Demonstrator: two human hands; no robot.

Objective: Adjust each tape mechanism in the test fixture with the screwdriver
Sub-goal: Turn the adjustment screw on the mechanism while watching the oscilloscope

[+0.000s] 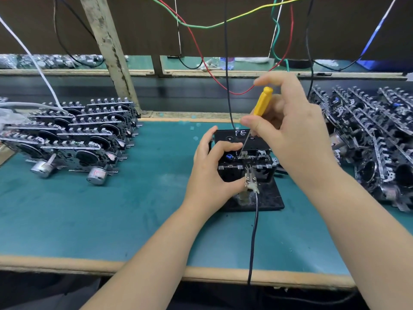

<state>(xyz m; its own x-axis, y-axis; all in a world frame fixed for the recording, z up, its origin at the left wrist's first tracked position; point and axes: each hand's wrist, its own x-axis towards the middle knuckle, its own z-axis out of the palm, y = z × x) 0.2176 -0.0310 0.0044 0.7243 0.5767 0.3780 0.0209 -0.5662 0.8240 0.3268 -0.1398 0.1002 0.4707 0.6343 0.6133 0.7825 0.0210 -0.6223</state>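
The fixture [266, 198] sits mid-surface [111, 209] and holds one mechanism [245, 159] — the left hand [212, 173] grips its 9 o'clock side. The right hand [288, 130] pinches the yellow screwdriver [262, 104], tilted, tip down on the mechanism's top. More mechanisms are stacked in rows at 10 o'clock [73, 133] and heaped at 3 o'clock [375, 135].

screwdriver [263, 101] yellow handle | test fixture [266, 198] black | table [111, 209] teal
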